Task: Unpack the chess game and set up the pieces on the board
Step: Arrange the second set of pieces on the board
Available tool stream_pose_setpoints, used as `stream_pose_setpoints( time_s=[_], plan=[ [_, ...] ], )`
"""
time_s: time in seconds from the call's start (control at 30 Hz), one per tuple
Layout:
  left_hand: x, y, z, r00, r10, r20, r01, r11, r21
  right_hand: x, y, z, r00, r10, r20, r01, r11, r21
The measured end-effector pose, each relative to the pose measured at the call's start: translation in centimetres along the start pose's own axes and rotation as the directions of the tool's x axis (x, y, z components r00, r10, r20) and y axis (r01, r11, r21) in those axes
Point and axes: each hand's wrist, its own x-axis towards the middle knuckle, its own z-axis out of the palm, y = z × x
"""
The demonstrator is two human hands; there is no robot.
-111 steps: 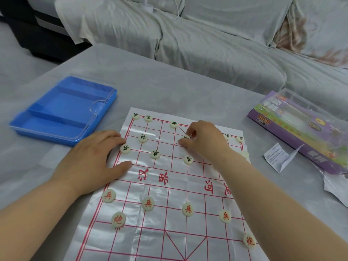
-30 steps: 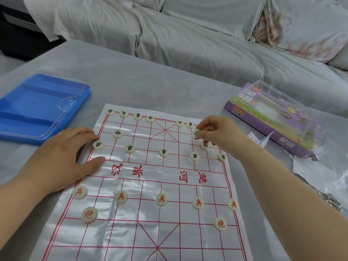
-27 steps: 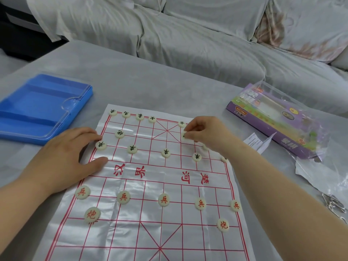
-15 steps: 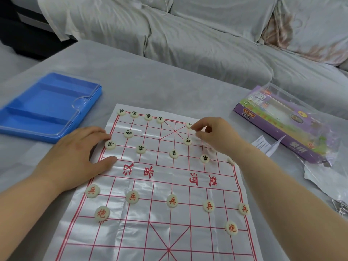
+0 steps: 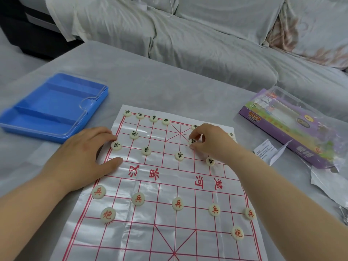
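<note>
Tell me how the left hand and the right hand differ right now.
The left hand lies flat, fingers straight; the right hand is curled. The left hand rests on the left edge of the board; the right hand pinches a black-lettered piece between thumb and forefinger. Both are over its far half.

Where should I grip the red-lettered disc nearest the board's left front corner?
Pinch the red-lettered disc by its rim at opposite edges, coming straight down from above. It lies flat on the thin board sheet, low and round, with no piece touching it, so the sides are free.
</note>
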Motion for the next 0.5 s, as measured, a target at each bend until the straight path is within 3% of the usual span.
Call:
stream_pose_setpoints(
  time_s=[0.17, 0.37, 0.5],
  plan=[
    [0.1, -0.1, 0.0, 1.000, 0.012, 0.002, -0.012, 1.000, 0.010, 1.8, -1.0, -0.7, 0.989, -0.022, -0.147, 0.024, 1.000, 0.012],
    [0.1, -0.3, 0.0, 1.000, 0.023, -0.009, -0.023, 1.000, 0.003, 4.7, -2.3, 0.1, 0.993, -0.041, -0.111, 0.030, 0.995, -0.097],
    [0.1, -0.5, 0.2, 1.000, 0.024, -0.010, -0.024, 1.000, 0.001, 5.2, -2.2, 0.1, 0.993, -0.018, -0.119, 0.011, 0.998, -0.057]
  ],
)
